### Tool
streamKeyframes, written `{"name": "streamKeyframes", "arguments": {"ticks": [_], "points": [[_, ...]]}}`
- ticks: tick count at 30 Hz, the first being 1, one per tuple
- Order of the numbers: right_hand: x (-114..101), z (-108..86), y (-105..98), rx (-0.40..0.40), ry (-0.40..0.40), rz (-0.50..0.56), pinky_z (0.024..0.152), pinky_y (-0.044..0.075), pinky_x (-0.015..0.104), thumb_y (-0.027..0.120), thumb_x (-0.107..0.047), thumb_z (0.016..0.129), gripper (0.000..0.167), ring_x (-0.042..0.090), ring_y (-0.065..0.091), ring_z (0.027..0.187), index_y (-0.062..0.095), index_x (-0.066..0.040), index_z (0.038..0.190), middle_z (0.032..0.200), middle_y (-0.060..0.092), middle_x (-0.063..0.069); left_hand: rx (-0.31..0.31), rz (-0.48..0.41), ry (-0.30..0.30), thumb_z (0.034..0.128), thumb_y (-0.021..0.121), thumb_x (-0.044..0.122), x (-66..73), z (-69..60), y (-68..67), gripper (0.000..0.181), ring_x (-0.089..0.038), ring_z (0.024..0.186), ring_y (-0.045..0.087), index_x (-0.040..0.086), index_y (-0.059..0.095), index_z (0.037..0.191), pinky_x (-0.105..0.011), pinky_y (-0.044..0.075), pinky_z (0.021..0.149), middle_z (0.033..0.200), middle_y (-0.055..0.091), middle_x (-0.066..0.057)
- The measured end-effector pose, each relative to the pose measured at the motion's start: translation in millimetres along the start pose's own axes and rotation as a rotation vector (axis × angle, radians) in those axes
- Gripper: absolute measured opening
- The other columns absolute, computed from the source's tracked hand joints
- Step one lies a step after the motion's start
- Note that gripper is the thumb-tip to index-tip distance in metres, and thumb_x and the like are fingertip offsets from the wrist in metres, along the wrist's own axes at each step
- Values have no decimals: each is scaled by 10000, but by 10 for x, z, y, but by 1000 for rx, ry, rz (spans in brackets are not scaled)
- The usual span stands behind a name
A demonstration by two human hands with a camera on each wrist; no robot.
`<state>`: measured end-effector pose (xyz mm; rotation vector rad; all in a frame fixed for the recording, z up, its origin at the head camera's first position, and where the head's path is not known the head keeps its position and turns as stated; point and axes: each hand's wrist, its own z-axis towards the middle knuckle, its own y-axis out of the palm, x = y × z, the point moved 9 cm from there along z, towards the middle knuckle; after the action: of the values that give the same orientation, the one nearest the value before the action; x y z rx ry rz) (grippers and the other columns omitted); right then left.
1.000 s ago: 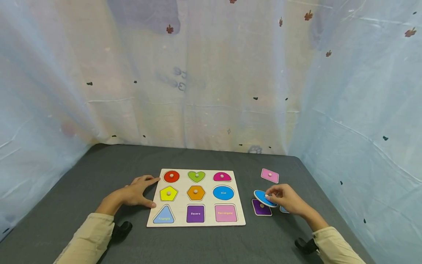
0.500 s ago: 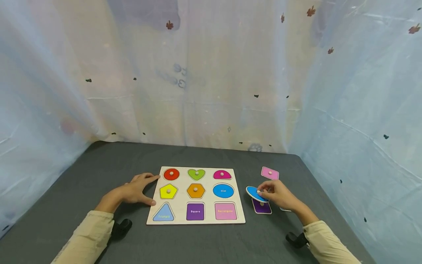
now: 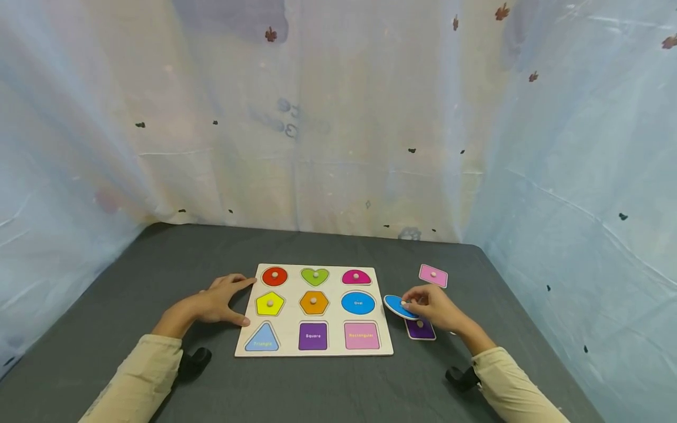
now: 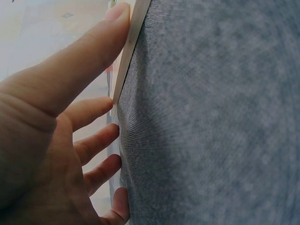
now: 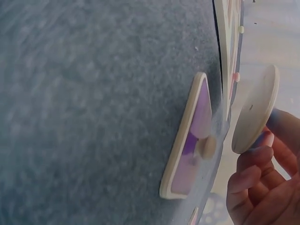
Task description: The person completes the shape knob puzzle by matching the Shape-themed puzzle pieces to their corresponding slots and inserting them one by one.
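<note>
A wooden puzzle board lies on the grey table with coloured shapes in three rows. My left hand rests at its left edge, thumb and fingers spread; in the left wrist view the thumb touches the board's edge. Between thumb and fingers my right hand pinches the knob of a blue oval piece, tilted just off the board's right edge. The right wrist view shows the bare wooden underside of the oval above the table, with the fingers of the right hand behind it.
A purple square piece lies partly under the oval and right hand, knob up. Farther back is a pink rectangular piece. Another piece is mostly hidden by the right hand. Pale patterned curtains surround the table's back and sides.
My right hand has moved left with the blue oval, from over the purple square to beside the board. The left hand has stayed at the board's left edge.
</note>
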<state>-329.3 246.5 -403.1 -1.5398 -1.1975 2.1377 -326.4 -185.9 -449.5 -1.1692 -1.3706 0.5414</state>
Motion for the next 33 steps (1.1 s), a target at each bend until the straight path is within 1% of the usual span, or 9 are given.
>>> {"name": "streamKeyframes", "arguments": {"ticks": [4,7,12,15,19,24,33], "points": [[11,51,40,-9,26,-29,557,451,202,679,-137,968,162,42,489,610,742,-10,1046,784,572,28,-6,-6,3,735,884,459,1,1,0,1060,-545,1404,254,101,345,1575,-877,172,1019,1556,305,-265],[5,101,65,-7,34,-42,540,437,198,680,-143,966,151,47,482,613,748,-33,1046,788,564,11,-6,-4,7,737,883,457,1,9,-7,1061,-545,1405,251,102,340,1577,-879,170,1018,1557,302,-265],[-53,174,108,-21,-4,-16,461,420,194,679,-121,962,149,44,470,584,746,-6,1029,781,558,31,-1,6,9,739,881,458,-7,19,-14,1062,-543,1402,259,105,335,1579,-880,179,1015,1554,306,-267],[-60,200,142,-34,-13,-2,419,420,199,680,-112,963,147,36,467,551,744,4,1026,784,563,43,-2,7,9,739,879,463,-7,18,-6,1061,-547,1398,263,104,338,1578,-880,183,1014,1552,308,-271],[-61,235,192,-43,-22,-5,476,402,185,684,-111,961,150,34,467,569,747,9,1026,793,587,55,-5,4,4,737,879,470,-9,11,14,1068,-549,1402,257,99,336,1578,-873,183,1023,1553,304,-273],[-96,306,258,-63,-20,-10,561,407,188,680,-115,964,147,74,488,634,750,-1,1026,792,590,47,-7,1,-8,734,880,472,-9,0,18,1068,-548,1406,249,101,339,1577,-866,174,1034,1557,301,-270],[-155,424,348,-89,-5,-30,570,424,190,694,-122,954,123,100,504,668,751,-26,1007,790,587,31,2,5,-9,734,883,461,-9,8,3,1056,-550,1403,256,107,349,1574,-868,179,1030,1555,314,-265]]}}
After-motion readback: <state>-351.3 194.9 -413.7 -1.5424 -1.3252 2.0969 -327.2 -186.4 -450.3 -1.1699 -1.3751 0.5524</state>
